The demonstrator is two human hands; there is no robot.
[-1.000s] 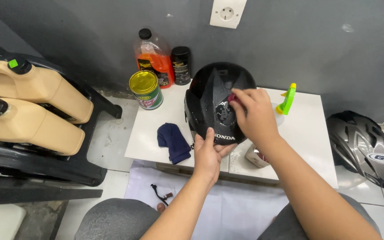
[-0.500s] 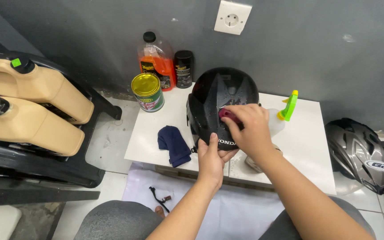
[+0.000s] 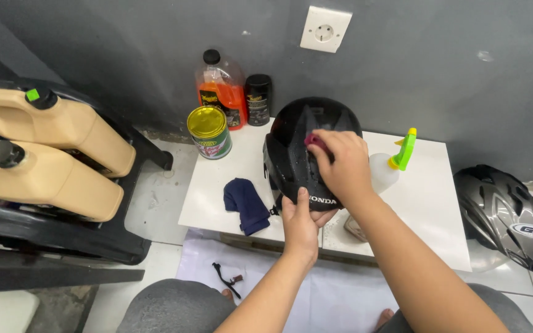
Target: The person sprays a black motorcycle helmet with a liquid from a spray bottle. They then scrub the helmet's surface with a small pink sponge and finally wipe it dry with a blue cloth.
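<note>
A glossy black helmet [image 3: 294, 145] stands on a low white table [image 3: 430, 203]. My left hand [image 3: 302, 223] grips the helmet's near lower rim, thumb up on the shell. Pressed against the top right of the shell is a small dark red pad [image 3: 313, 140], with my right hand [image 3: 339, 165] closed around it. A dark blue cloth [image 3: 246, 203] lies on the table just left of the helmet. Behind my right hand sits a clear spray bottle with a green nozzle [image 3: 402, 153].
A green-and-gold tin [image 3: 210, 131], an orange bottle [image 3: 219, 89] and a black bottle [image 3: 258, 99] stand at the table's back left. Two tan jugs [image 3: 44, 154] rest on a black rack at left. A grey helmet [image 3: 504, 214] lies on the floor at right.
My right hand slid the red pad slightly left and up across the helmet's shell. My left hand kept its hold on the rim. The view shifted a little.
</note>
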